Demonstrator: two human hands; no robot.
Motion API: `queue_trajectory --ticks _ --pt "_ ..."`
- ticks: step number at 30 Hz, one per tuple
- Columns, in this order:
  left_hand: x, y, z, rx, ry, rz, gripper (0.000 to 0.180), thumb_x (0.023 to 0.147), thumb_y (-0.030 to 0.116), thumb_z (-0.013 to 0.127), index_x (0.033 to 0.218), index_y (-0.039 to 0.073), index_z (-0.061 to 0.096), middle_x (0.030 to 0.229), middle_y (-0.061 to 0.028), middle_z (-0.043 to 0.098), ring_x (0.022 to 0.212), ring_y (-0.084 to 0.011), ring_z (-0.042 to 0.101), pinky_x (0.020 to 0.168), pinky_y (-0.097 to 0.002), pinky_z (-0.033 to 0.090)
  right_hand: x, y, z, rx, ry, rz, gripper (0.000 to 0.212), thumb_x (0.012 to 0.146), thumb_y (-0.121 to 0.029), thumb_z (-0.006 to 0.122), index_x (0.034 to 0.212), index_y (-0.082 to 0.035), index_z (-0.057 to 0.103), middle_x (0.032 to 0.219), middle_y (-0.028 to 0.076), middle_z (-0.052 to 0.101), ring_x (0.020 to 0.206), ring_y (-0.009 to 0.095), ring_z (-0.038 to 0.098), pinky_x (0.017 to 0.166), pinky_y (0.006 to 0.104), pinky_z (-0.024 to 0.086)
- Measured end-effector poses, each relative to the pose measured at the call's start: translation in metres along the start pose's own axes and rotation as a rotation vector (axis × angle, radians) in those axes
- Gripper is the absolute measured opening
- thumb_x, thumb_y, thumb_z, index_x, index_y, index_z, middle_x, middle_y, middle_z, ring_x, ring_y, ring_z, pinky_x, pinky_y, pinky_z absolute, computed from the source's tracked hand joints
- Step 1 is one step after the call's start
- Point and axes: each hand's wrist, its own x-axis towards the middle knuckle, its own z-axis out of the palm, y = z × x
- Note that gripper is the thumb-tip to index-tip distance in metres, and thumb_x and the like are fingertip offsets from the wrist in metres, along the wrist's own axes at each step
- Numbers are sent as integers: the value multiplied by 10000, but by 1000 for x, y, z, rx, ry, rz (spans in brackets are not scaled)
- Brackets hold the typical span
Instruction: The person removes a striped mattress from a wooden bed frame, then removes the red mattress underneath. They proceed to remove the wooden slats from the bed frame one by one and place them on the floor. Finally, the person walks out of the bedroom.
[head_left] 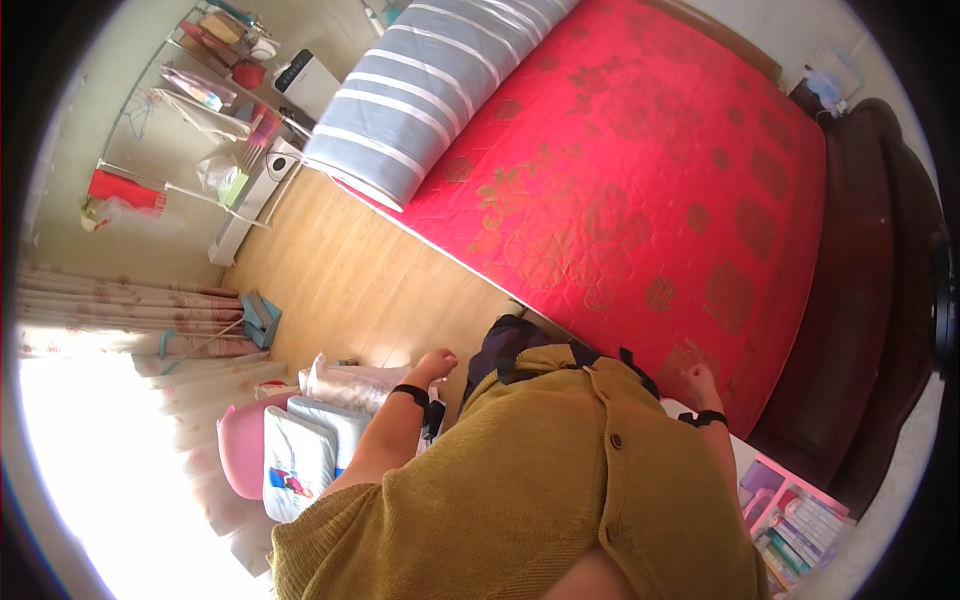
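Observation:
My left hand [437,366] hangs beside my hip above the wooden floor, its fingers curled in with nothing visible in them. Near the close edge of the red mattress [620,170] is my right hand [702,384], also curled and seemingly holding nothing. I cannot tell whether it touches the mattress. Gold-brown flower patterns cover the red surface. Across the far left part of the bed lies a thick roll [410,90] with grey-blue and white stripes. Black bands circle both my wrists.
A dark wooden headboard [850,230] stands at the right. A pink chair [240,450] with folded light-blue cloths [300,460] is at my left. A book shelf [795,525] stands near my right arm. Curtains [120,310], a blue dustpan [261,318] and a metal rack [195,190] line the left side.

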Motion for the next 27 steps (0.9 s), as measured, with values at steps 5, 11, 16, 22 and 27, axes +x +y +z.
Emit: queue_trajectory --ticks 5,11,16,22,27 --pt "6 16 -4 -34 -50 40 269 744 258 515 888 43 589 664 -84 601 547 -172 589 554 -295 477 -24 11 -8 102 -31 56 193 687 -98 604 620 -71 425 500 33 449 416 117 442 362 270 343" --pt "5 26 0 -40 -55 41 249 777 237 524 916 34 565 648 -57 555 519 -152 546 491 -278 460 -26 13 -9 106 -18 31 185 697 -91 601 638 -81 426 498 32 449 411 117 443 352 271 345" --pt "2 18 5 -42 -54 20 238 771 230 529 907 39 568 650 -57 557 521 -147 545 481 -273 458 -21 -2 -7 181 -39 -6 201 710 -96 594 641 -90 406 494 15 416 392 111 403 338 265 309" --pt "0 6 11 -57 -29 -5 218 761 221 534 873 40 580 623 -53 553 515 -145 545 471 -272 457 -9 -4 -4 167 -60 11 199 716 -100 587 643 -97 402 506 8 403 400 105 385 342 258 296" --pt "-5 6 9 -70 -6 52 218 750 212 527 855 30 587 621 -61 561 503 -155 550 479 -281 458 -4 -2 -1 255 -70 2 174 714 -70 586 627 -91 437 527 -12 404 457 81 388 381 242 319"
